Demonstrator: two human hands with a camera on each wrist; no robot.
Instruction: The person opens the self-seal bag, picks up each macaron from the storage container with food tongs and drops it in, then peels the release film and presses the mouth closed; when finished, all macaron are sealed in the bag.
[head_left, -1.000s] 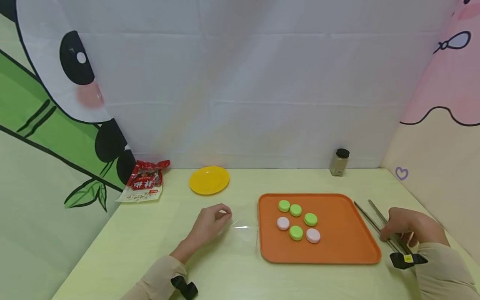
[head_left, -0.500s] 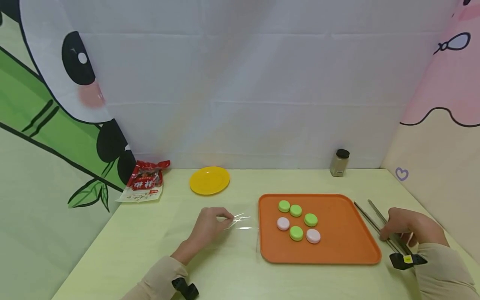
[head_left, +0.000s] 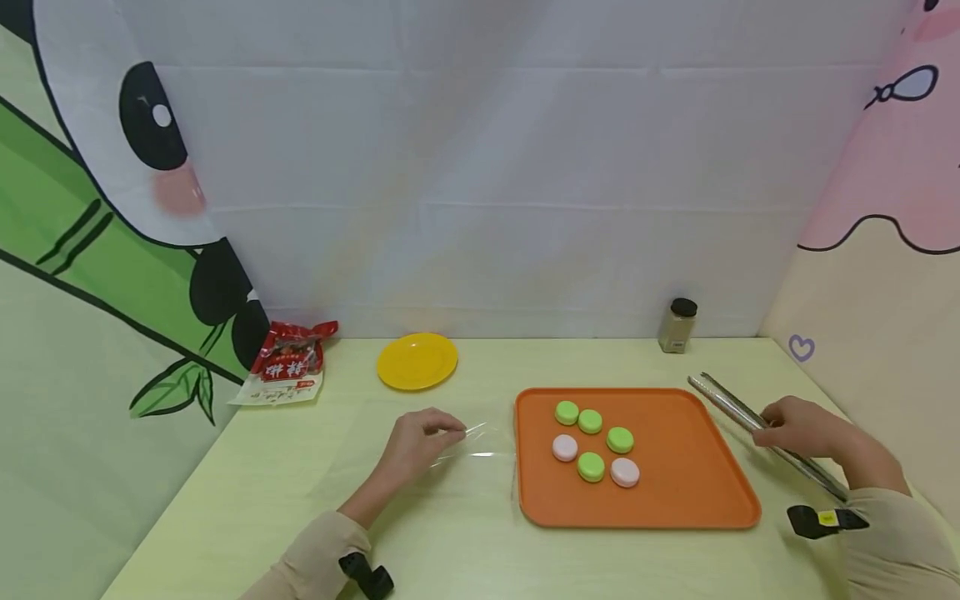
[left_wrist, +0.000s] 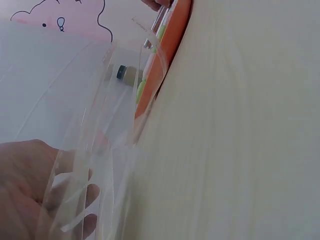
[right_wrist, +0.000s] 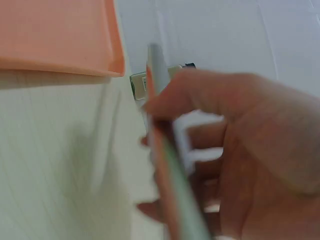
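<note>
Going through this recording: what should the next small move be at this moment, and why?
Probably bring the tongs over the orange tray, toward the rightmost green macaron. The right grip holds the tongs with their tips away from every macaron, while the left grip pinches clear plastic beside the tray.

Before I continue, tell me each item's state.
Silver metal tongs: held in right grip, nearly closed.
Clear plastic film: pinched in left grip.
Orange rectangular tray: holding four green discs, two pink discs.
Yellow round plate: face up.
Beige jar: upright, black lid on.
Red-and-white packet: seal unclear.
</note>
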